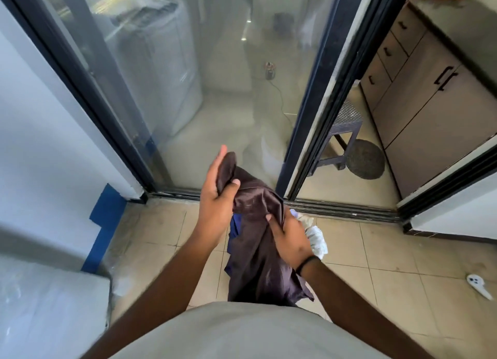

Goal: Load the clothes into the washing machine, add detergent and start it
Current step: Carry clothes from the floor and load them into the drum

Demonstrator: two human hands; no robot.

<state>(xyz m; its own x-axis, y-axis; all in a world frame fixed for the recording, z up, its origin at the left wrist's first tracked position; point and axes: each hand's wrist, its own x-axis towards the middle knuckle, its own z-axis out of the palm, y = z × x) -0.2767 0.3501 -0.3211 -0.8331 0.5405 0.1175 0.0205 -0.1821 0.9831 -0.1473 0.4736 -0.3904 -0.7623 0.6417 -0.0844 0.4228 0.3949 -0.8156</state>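
Note:
A dark brown satin garment (255, 240) hangs in front of me over the tiled floor. My left hand (219, 197) holds its upper end, thumb pressed onto the cloth. My right hand (289, 237) grips the garment's right side lower down. Blue cloth (234, 231) and white cloth (317, 237) show behind the brown garment; who holds them I cannot tell. A white washing machine (161, 70) wrapped in clear plastic stands beyond the glass sliding door (215, 89), at the upper left.
The door's dark frame and floor track (336, 209) cross ahead. At the right, an open gap shows a purple stool (341, 132), a round mat (365, 159) and brown cabinets (419, 95). A white object (478, 286) lies on the floor at right. A plastic-covered white surface (48, 305) stands at lower left.

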